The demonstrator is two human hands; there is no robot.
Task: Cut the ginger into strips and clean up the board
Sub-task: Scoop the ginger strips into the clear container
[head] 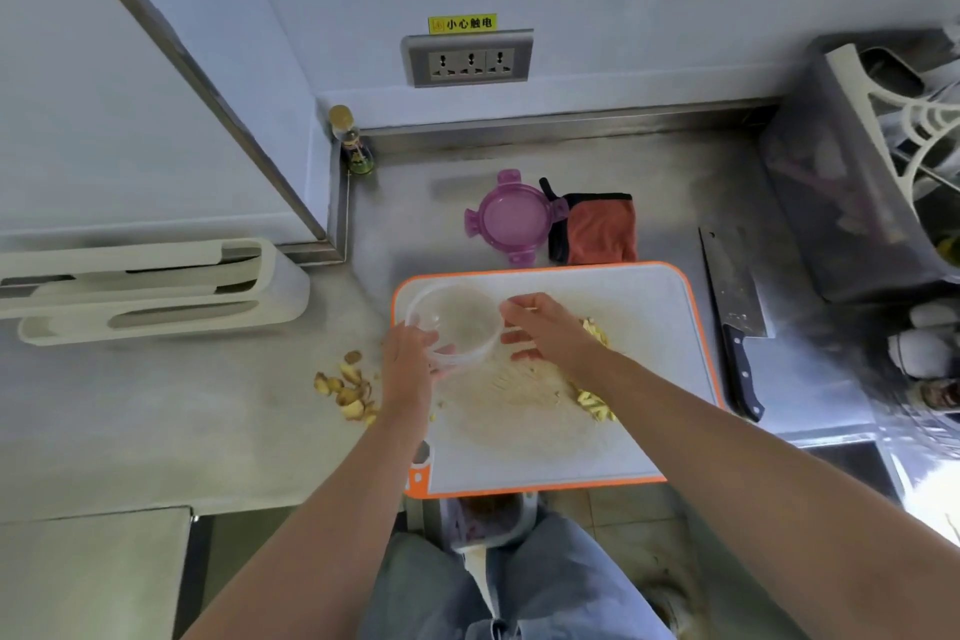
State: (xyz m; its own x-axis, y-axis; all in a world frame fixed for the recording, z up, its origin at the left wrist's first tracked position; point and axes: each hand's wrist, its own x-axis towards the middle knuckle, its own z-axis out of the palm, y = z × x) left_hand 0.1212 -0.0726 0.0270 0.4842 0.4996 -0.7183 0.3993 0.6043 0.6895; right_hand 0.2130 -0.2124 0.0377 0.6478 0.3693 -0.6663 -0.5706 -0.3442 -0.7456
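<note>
A white cutting board (649, 307) with an orange rim lies on the steel counter. A clear round container (457, 320) sits on the board's left part. My left hand (410, 359) grips its near-left rim. My right hand (545, 327) is at the container's right side, fingers spread and touching its rim. Yellow ginger strips (595, 403) lie on the board under and beside my right forearm. Ginger peels (348, 387) are piled on the counter left of the board. A cleaver (735, 312) with a black handle lies right of the board.
A purple lid (514, 218) and an orange cloth (600, 229) lie behind the board. A small bottle (353, 146) stands in the back corner. A white rack (156, 286) is at left, a dish rack (883, 130) at right. A bin (488, 520) sits below the counter edge.
</note>
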